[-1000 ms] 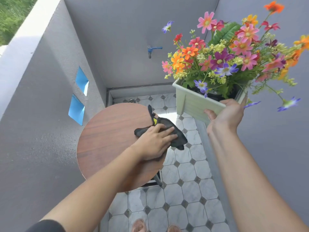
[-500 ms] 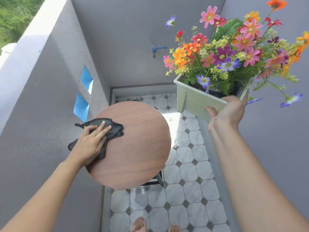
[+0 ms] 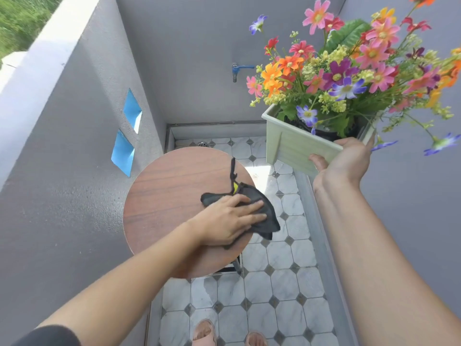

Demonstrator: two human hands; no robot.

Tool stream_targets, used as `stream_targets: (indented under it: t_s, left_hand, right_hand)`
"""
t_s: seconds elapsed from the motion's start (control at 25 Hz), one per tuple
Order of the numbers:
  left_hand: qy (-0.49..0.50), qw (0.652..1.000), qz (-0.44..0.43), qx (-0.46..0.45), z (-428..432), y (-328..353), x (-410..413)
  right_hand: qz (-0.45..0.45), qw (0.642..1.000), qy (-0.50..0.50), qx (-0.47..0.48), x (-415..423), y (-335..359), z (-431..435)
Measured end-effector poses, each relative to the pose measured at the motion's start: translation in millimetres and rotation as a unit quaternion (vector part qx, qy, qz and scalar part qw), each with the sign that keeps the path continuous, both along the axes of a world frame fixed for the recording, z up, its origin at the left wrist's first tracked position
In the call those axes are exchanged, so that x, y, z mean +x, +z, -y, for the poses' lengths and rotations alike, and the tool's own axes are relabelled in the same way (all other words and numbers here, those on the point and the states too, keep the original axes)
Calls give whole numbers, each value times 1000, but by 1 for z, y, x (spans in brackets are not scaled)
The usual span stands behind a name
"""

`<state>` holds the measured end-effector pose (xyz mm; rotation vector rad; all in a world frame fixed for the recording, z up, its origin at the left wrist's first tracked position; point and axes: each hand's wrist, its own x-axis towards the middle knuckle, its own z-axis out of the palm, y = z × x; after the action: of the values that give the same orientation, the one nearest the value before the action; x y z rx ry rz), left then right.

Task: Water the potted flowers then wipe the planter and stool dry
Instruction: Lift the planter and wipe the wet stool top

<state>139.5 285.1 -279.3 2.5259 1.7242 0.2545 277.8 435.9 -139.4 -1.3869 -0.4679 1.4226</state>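
A round wooden stool top (image 3: 169, 196) stands below me against the left wall. My left hand (image 3: 228, 221) lies flat on a black cloth (image 3: 259, 208), pressing it onto the stool's right edge, part of the cloth hanging over the rim. My right hand (image 3: 341, 163) grips the near rim of a pale green planter (image 3: 287, 146) and holds it in the air to the right of the stool. Colourful flowers (image 3: 344, 68) fill the planter.
A blue tap (image 3: 237, 69) sticks out of the grey back wall. Grey walls close in on the left and right. The tiled floor (image 3: 274, 295) shows wet patches, with a drain (image 3: 203, 144) at the back. My feet (image 3: 207, 333) are at the bottom edge.
My left hand swept the cloth from the stool's right side to its left edge and back to the right edge. The planter stayed held up in my right hand.
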Motion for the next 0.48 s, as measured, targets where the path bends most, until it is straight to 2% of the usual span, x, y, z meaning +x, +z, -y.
stream_targets:
  t_s: [0.12, 0.24, 0.32, 0.4, 0.44, 0.48]
  left_hand:
    - [5, 1000, 8, -23, 71, -2, -1]
    - [128, 992, 7, 16, 112, -7, -58]
    - [254, 966, 0, 38, 109, -10, -108]
    - [402, 915, 28, 30, 82, -12, -144]
    - [439, 897, 37, 25, 63, -11, -149]
    - [441, 896, 37, 24, 43, -11, -144]
  right_hand:
    - [-5, 1000, 4, -6, 0, 0, 0]
    - [-11, 1000, 5, -7, 1, 2, 1]
    - [-10, 1000, 7, -3, 2, 2, 1]
    - [-12, 1000, 8, -6, 3, 2, 2]
    - [-12, 1000, 7, -8, 3, 2, 2]
    - [-11, 1000, 7, -8, 4, 2, 3]
